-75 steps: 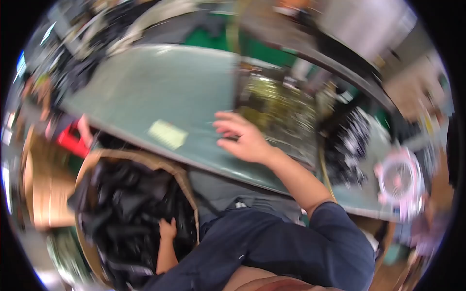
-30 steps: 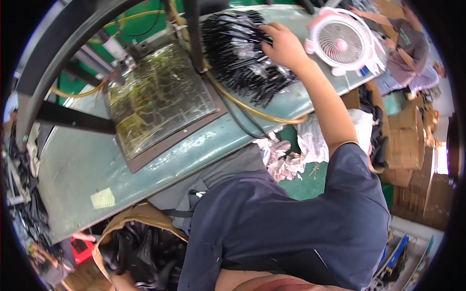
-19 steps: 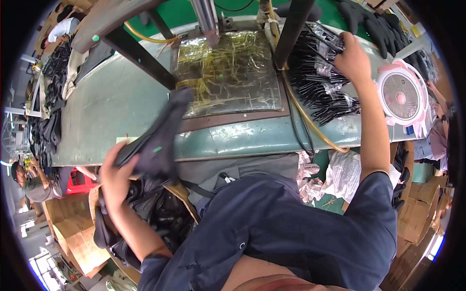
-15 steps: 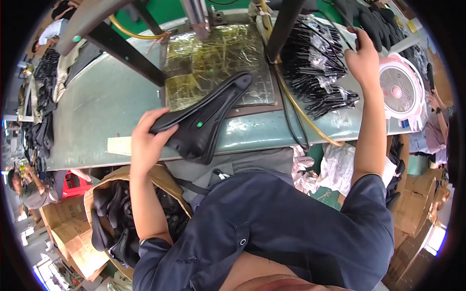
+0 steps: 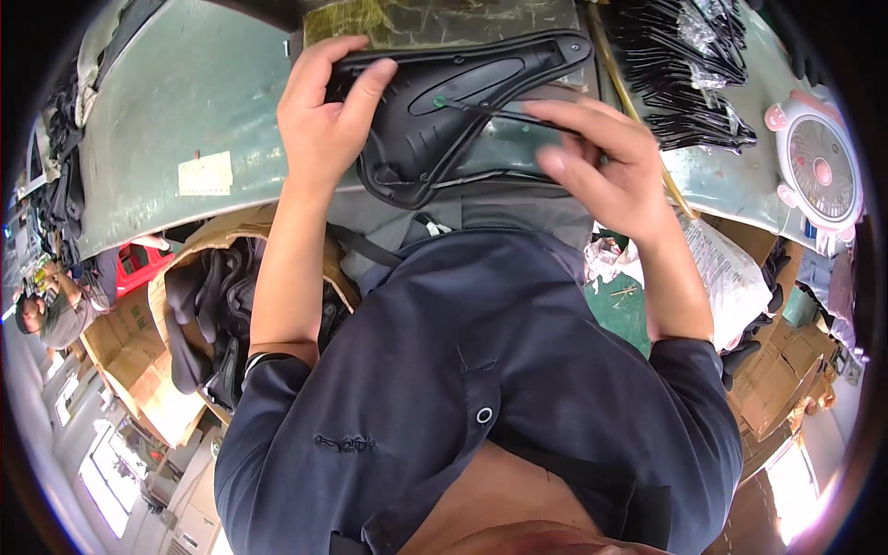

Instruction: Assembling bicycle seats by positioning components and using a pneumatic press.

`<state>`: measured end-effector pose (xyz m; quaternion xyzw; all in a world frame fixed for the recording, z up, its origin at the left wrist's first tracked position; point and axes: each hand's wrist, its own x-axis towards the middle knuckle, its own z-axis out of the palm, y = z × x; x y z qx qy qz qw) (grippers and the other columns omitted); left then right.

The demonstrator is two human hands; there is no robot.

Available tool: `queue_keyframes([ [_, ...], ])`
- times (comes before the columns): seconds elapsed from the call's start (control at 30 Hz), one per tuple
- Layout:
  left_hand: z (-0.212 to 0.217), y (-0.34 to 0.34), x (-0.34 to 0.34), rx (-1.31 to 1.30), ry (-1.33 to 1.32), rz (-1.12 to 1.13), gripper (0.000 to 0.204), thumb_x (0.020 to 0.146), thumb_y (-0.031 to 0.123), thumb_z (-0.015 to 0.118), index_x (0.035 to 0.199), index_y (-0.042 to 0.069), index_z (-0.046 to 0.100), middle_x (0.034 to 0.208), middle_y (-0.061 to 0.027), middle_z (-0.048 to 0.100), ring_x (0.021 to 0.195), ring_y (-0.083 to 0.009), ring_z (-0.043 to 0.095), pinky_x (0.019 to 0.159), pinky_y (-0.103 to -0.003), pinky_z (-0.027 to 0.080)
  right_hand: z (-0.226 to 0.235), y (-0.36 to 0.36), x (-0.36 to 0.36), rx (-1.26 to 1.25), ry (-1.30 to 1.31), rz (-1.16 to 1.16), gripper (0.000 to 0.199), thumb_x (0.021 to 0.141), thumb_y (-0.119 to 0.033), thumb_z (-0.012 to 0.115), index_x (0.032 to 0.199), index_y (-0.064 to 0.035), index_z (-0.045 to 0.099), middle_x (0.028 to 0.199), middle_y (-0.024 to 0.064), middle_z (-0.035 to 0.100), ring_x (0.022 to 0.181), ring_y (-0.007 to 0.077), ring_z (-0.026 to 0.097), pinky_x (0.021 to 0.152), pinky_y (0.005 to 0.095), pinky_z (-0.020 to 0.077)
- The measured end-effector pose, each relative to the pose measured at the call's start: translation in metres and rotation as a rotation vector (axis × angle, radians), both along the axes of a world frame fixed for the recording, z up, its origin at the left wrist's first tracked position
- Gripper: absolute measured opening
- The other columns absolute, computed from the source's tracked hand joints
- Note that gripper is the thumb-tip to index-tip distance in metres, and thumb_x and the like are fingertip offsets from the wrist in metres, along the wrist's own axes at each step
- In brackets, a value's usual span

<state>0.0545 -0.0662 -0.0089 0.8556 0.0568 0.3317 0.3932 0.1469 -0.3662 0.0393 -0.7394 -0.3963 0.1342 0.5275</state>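
My left hand (image 5: 328, 116) is closed on the wide rear end of a black bicycle saddle shell (image 5: 412, 134), thumb on the near face, fingertips over the far edge. Its underside faces up, with a long central slot, and its narrow nose points to the far right. My right hand (image 5: 601, 157), slightly blurred, grips a thin black bent metal saddle rail (image 5: 504, 115). One end of the rail lies over the shell near the slot; whether it sits in a socket I cannot tell. The saddle is held over the table's front edge.
Several black rails (image 5: 684, 79) lie piled on the green table (image 5: 231, 120) at right, beside a yellow hose (image 5: 618, 65) and a pink-white fan (image 5: 820, 171). A film-covered plate (image 5: 444, 23) is at the back. Below left stands a carton (image 5: 166, 305) of saddle parts.
My right hand has come from the rail pile to the saddle, bringing a rail. My left hand has turned the saddle, its nose swinging further right. The head view has shifted.
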Motion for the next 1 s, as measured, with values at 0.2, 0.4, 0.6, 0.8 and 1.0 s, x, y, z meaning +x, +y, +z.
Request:
queue_keyframes([
  [0.2,-0.033,-0.010,-0.014,-0.366,-0.220,0.028,0.024,0.114,0.010,0.055,0.129,-0.002,0.069,0.120,-0.0031,0.075,0.084,-0.0020,0.052,0.076,-0.018,0.045,-0.021,0.038,-0.007,-0.013,-0.173,-0.033,0.022,0.093,-0.007,0.081,0.115,-0.0081,0.083,0.068,0.0044,0.057,0.059,0.0164,0.054,0.055,0.0330,0.0440],
  [0.4,-0.035,-0.015,-0.016,-0.490,-0.219,0.073,0.026,0.115,0.011,0.053,0.129,-0.003,0.069,0.120,-0.0044,0.076,0.080,-0.0005,0.050,0.075,-0.016,0.042,-0.022,0.054,-0.009,0.002,-0.225,-0.044,0.021,0.092,-0.008,0.081,0.113,-0.0090,0.084,0.068,0.0058,0.059,0.057,0.0192,0.057,0.054,0.0335,0.0459],
  [0.6,-0.037,-0.014,-0.011,-0.386,-0.257,0.087,0.026,0.115,0.010,0.051,0.126,-0.004,0.070,0.120,-0.0062,0.077,0.078,-0.0006,0.049,0.073,-0.016,0.042,-0.018,0.055,-0.004,-0.034,-0.346,-0.015,0.022,0.089,-0.010,0.083,0.111,-0.0121,0.085,0.069,0.0038,0.060,0.057,0.0212,0.059,0.053,0.0343,0.0477],
  [0.8,-0.032,-0.019,-0.012,-0.489,-0.181,0.082,0.027,0.115,0.009,0.050,0.125,-0.006,0.070,0.119,-0.0099,0.077,0.094,-0.0071,0.062,0.086,-0.022,0.050,-0.013,0.074,0.005,0.004,-0.526,0.010,0.017,0.086,-0.018,0.085,0.103,-0.0190,0.085,0.066,0.0006,0.057,0.055,0.0221,0.061,0.050,0.0365,0.0477],
  [1.0,-0.035,-0.015,-0.013,-0.408,-0.133,0.068,0.033,0.118,0.014,0.044,0.126,-0.007,0.067,0.123,-0.0179,0.076,0.112,-0.0181,0.068,0.104,-0.032,0.052,-0.012,0.081,0.009,0.024,-0.543,0.056,0.016,0.084,-0.018,0.084,0.100,-0.0200,0.085,0.067,-0.0003,0.059,0.055,0.0226,0.061,0.048,0.0362,0.0470],
])
